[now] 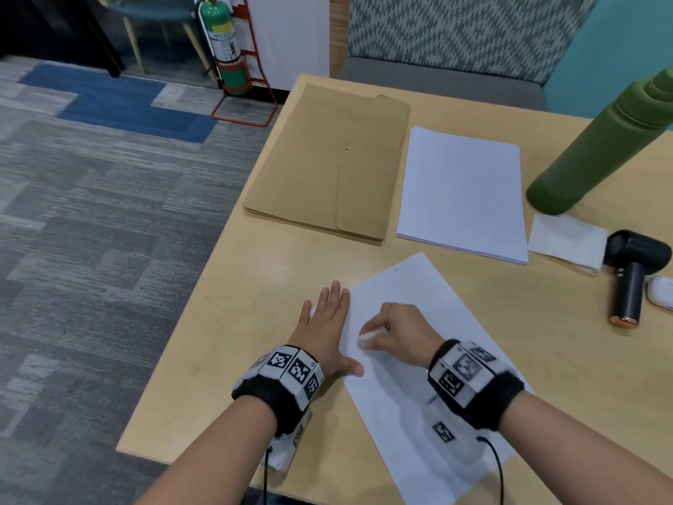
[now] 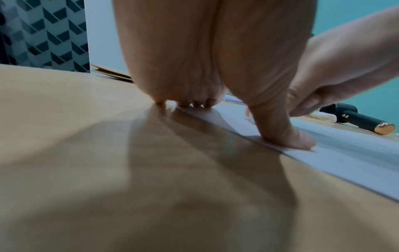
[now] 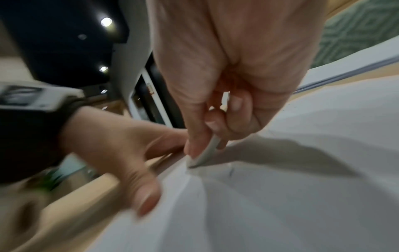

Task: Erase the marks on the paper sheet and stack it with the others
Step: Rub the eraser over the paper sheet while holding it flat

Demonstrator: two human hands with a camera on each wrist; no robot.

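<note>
A white paper sheet (image 1: 418, 340) lies askew on the wooden table, near me. My left hand (image 1: 327, 326) lies flat with straight fingers across the sheet's left edge, its thumb (image 2: 287, 136) pressing the paper (image 2: 345, 158) down. My right hand (image 1: 400, 333) pinches a white eraser (image 1: 366, 338) and holds its tip against the sheet. In the right wrist view the eraser (image 3: 206, 153) touches the paper (image 3: 280, 196) beside a faint mark, and the sheet ripples there. A stack of white sheets (image 1: 462, 191) sits farther back.
A brown envelope (image 1: 327, 162) lies left of the stack. A green bottle (image 1: 601, 147), a folded tissue (image 1: 566, 240), a black handheld fan (image 1: 632, 271) and a white case (image 1: 661, 291) stand at the right. The table's left edge (image 1: 174, 344) drops to carpet.
</note>
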